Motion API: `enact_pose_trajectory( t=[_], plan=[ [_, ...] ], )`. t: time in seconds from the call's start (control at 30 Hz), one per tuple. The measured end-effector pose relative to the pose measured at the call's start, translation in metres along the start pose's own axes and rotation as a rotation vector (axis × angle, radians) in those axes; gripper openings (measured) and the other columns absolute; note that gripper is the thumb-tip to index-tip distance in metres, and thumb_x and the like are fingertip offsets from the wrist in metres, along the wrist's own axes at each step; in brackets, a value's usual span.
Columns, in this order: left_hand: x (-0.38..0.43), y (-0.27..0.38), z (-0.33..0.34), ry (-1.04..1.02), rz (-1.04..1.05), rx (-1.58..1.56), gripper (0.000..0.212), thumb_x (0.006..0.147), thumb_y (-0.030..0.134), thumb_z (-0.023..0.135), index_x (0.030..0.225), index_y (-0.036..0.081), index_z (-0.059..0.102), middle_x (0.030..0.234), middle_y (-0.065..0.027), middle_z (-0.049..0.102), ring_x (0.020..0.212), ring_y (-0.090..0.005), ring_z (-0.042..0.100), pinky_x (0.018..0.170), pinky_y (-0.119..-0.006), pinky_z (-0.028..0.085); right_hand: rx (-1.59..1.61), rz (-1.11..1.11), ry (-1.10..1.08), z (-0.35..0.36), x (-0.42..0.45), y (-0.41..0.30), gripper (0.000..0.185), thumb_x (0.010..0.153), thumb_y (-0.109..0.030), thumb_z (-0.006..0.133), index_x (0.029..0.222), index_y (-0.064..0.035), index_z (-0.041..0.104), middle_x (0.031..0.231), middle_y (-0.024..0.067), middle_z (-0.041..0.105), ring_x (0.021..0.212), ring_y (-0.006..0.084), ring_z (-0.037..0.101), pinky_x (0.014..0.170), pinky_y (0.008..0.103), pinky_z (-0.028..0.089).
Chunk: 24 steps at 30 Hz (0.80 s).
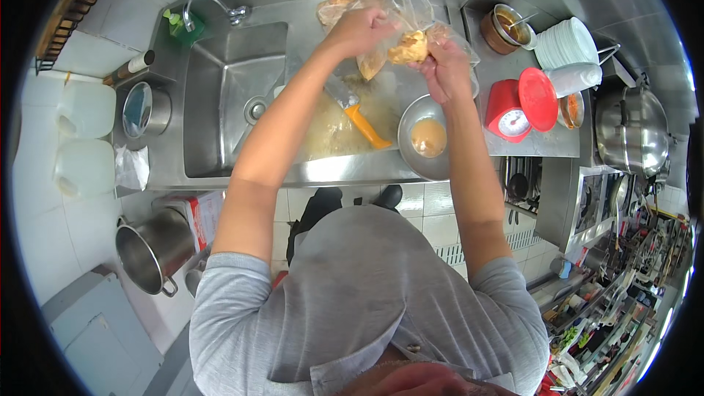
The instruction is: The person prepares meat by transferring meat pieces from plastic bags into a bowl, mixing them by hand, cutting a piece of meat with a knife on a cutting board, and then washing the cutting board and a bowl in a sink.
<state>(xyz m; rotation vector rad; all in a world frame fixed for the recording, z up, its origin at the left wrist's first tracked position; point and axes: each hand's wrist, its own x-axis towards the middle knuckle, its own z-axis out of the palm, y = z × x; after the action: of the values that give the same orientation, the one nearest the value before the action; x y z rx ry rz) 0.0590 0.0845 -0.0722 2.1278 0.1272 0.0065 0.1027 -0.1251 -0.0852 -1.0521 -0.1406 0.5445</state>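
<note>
My right hand grips a lumpy yellow piece of food in front of clear plastic bags. To its left, my left hand is raised over the bags with curled fingers; blur hides whether it pinches any plastic. One clear bag holds orange-brown food and hangs to a point. Another bagged portion lies at the back. Below my hands a knife with a yellow handle rests on a wet, worn cutting board. A metal bowl with pale orange liquid sits under my right forearm.
The steel sink with its faucet is at left. On the right counter stand a red kitchen scale, stacked white plates and a sauce pot. A large lidded pot stands at far right.
</note>
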Motion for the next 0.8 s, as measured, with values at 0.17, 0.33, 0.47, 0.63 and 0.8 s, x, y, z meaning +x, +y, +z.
enact_pose_trajectory(
  t=[0.17, 0.33, 0.47, 0.63, 0.8],
  plan=[
    [-0.056, -0.023, 0.002, -0.488, -0.252, -1.059, 0.039, 0.101, 0.034, 0.056, 0.125, 0.002, 0.056, 0.110, -0.0107, 0.067, 0.090, -0.0209, 0.069, 0.073, -0.031, 0.056, 0.122, -0.034, -0.116, 0.026, -0.020, 0.023, 0.017, 0.095, -0.004, 0.060, 0.108, -0.0009, 0.049, 0.105, 0.0144, 0.065, 0.090, 0.0230, 0.067, 0.078, 0.0339, 0.058],
    [-0.089, -0.053, -0.010, -0.140, -0.241, -0.797, 0.026, 0.093, 0.011, 0.064, 0.117, 0.001, 0.059, 0.102, -0.0078, 0.067, 0.085, -0.0150, 0.067, 0.067, -0.028, 0.056, -0.046, 0.020, -0.204, 0.043, -0.033, 0.047, 0.037, 0.089, -0.003, 0.066, 0.120, -0.0001, 0.048, 0.112, 0.0139, 0.064, 0.094, 0.0215, 0.066, 0.078, 0.0313, 0.057],
    [-0.108, -0.059, -0.018, -0.060, -0.225, -0.520, 0.022, 0.087, 0.001, 0.066, 0.109, 0.002, 0.062, 0.096, -0.0052, 0.067, 0.080, -0.0107, 0.064, 0.063, -0.025, 0.054, -0.384, 0.022, -0.230, 0.071, -0.048, 0.076, 0.042, 0.085, -0.002, 0.071, 0.122, 0.0002, 0.052, 0.110, 0.0126, 0.065, 0.091, 0.0169, 0.065, 0.075, 0.0293, 0.056],
    [-0.131, -0.077, -0.030, -0.028, -0.281, -0.390, 0.017, 0.085, 0.000, 0.065, 0.101, 0.003, 0.062, 0.091, -0.0030, 0.065, 0.076, -0.0087, 0.061, 0.061, -0.025, 0.053, -0.213, 0.265, -0.213, 0.068, -0.044, 0.106, 0.024, 0.082, 0.002, 0.070, 0.104, 0.0016, 0.063, 0.094, 0.0086, 0.067, 0.078, 0.0132, 0.065, 0.069, 0.0272, 0.054],
    [-0.151, -0.106, -0.019, 0.025, -0.322, -0.403, 0.016, 0.084, 0.001, 0.067, 0.099, 0.004, 0.061, 0.087, -0.0013, 0.063, 0.075, -0.0086, 0.061, 0.059, -0.026, 0.053, -0.312, 0.214, -0.156, 0.061, -0.041, 0.135, 0.012, 0.082, 0.004, 0.066, 0.094, 0.0008, 0.066, 0.085, 0.0054, 0.067, 0.073, 0.0115, 0.063, 0.066, 0.0252, 0.052]
  ],
)
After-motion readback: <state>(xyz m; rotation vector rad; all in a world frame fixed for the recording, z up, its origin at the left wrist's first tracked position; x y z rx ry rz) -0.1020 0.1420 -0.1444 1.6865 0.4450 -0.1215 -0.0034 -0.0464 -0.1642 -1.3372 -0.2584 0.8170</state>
